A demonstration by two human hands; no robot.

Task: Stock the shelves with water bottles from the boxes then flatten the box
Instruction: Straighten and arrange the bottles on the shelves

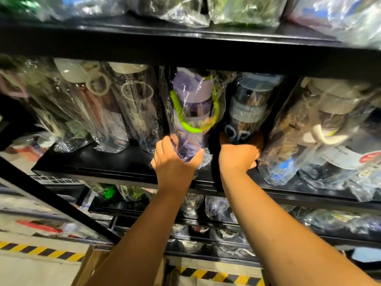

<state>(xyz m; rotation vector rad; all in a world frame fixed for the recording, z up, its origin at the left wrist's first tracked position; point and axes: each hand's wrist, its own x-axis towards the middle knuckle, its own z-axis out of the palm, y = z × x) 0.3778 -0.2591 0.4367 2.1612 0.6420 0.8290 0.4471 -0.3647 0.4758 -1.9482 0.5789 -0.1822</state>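
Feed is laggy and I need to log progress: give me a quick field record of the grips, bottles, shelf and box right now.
left grip: holds the lower end of the purple bottle, which is plastic-wrapped and has a green strap
right grip: holds the base of the dark bottle
placement: both bottles side by side at the front of the middle shelf
neighbours: wrapped bottles stand on both sides
cardboard box: below the arms, only its top edge shows

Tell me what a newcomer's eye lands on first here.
Two bare arms reach up to the middle shelf. The left grip holds a plastic-wrapped purple bottle with a lime-green strap; the right grip holds a dark bottle beside it. Other wrapped bottles crowd the shelves.
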